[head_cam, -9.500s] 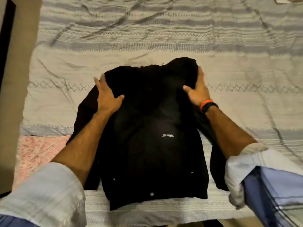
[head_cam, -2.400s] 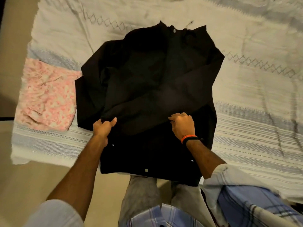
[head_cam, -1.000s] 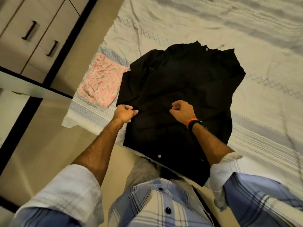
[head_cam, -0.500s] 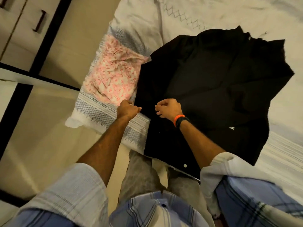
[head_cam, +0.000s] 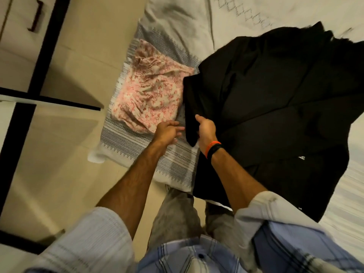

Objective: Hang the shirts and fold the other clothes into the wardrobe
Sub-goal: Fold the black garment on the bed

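Right hand (head_cam: 205,131) pinches the black garment's (head_cam: 275,107) sleeve edge on the bed (head_cam: 177,32); left hand (head_cam: 167,132) lies loosely open beside it, apparently empty. Risk: a one-sided pull drags the fold askew, or snags the pink floral garment (head_cam: 149,95) alongside.

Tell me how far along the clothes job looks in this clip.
Early. Done: nothing visibly put away; the wardrobe appears only at the frame's edge. In hand: the right hand grips a fold of the black shirt on the bed; the left hand is open beside it. Left: the pink floral garment lies crumpled, unfolded.
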Demonstrator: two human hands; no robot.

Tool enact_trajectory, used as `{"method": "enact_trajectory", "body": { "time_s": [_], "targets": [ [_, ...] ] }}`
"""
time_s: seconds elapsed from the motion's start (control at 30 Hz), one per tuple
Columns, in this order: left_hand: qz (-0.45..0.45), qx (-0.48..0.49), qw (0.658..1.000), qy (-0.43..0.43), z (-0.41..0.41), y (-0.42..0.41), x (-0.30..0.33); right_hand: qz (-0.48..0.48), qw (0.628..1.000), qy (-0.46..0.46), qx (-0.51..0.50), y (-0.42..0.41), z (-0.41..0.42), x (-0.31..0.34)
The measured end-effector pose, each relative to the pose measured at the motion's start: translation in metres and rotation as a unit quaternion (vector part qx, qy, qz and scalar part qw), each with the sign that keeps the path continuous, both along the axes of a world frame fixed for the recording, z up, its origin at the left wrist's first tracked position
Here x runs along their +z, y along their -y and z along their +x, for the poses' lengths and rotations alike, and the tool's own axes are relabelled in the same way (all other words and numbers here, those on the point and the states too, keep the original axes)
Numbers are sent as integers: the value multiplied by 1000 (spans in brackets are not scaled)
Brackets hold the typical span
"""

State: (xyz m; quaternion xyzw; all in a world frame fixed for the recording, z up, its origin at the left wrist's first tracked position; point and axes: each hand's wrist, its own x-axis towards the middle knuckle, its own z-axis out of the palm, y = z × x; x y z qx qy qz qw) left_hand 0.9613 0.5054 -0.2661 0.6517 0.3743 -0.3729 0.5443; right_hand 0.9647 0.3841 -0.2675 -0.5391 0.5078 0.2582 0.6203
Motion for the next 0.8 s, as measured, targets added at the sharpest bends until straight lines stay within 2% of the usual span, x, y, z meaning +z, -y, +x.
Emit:
{"method": "enact_trajectory", "body": {
  "time_s": [0.07,0.2,0.3,0.4,0.53,0.63,0.73,0.8],
  "targets": [
    [1,17,1000,5,7,3,12,75,993,40,-86,8,4,25],
    [-10,29,1000,-7,25,12,48,228,943,128,-203,32,15,70],
    [-124,95,987,-28,41,16,83,247,934,154,-206,48,25,106],
    [-225,171,959,20,51,15,114,230,945,161,-169,54,32,136],
    [-286,145,944,77,61,13,151,198,960,158,-117,60,36,158],
    [-263,96,955,101,77,8,177,133,984,119,22,71,38,166],
    [-212,53,966,134,98,4,206,-7,981,101,163,82,48,180],
    [-181,29,972,149,111,4,227,-147,953,126,235,89,57,197]
  ]
}}
